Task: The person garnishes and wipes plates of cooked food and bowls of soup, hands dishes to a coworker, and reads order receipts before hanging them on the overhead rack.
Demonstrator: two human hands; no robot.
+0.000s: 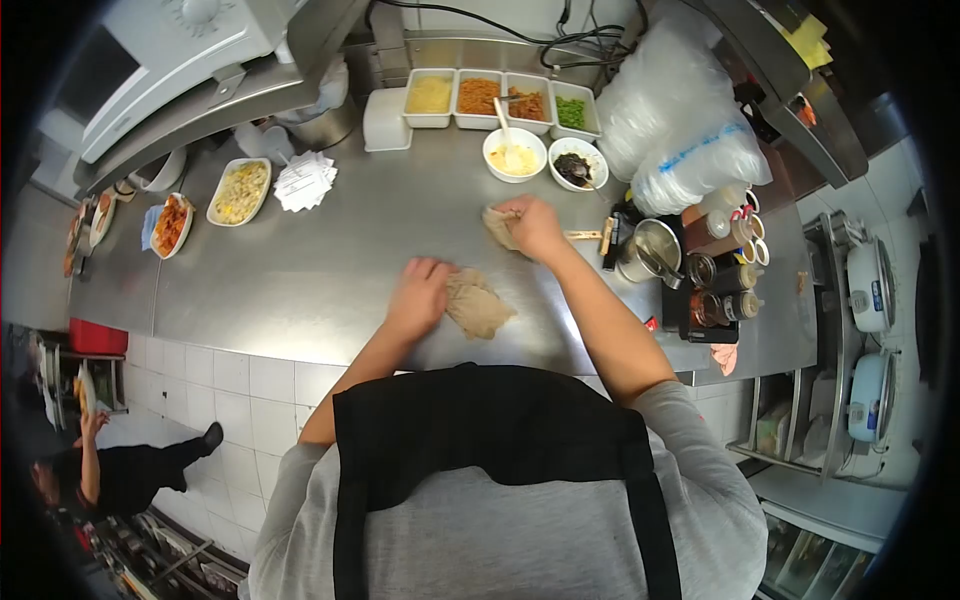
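A crumpled brown cloth point(478, 304) lies on the steel counter point(270, 290), and my left hand point(420, 293) rests at its left edge with the fingers bent over it. Farther forward and to the right, my right hand point(533, 226) is closed on a second brown cloth point(500, 228), which touches the counter. Just beyond that hand stand a white bowl of pale yellow food point(514, 162) with a spoon and a white bowl of dark food point(578, 166).
Food trays point(429, 97) line the back. Plastic bags point(680, 120), a metal pot point(648, 250) and a sauce bottle rack point(712, 285) stand right. White papers point(305, 181) and a corn dish point(240, 192) are left. Another person point(130, 470) is at lower left.
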